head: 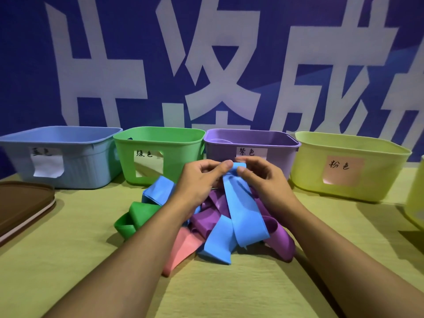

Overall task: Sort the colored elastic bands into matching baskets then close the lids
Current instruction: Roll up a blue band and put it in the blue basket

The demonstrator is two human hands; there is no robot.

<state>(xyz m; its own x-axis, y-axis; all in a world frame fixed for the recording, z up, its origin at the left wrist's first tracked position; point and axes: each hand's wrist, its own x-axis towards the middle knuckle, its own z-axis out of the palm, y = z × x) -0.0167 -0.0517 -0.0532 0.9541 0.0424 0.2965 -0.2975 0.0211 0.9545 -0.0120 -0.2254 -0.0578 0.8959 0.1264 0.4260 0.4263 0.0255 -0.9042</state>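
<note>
A heap of wide elastic bands lies on the table in front of me: blue bands [158, 189], a green band [135, 214], purple bands [206, 220] and a pink band [182, 249]. My left hand [199, 180] and my right hand [260, 177] both pinch the top end of one long blue band [241, 210], lifted above the heap. Behind stand four open baskets in a row: blue basket [91, 164], green basket [179, 152], purple basket [277, 154] and yellow-green basket [378, 171] with a pink label.
A brown lid [20, 203] lies at the left table edge. Part of another yellow-green object [416, 203] shows at the right edge. A blue wall banner stands right behind the baskets. The table has a yellow-green cloth [229, 290].
</note>
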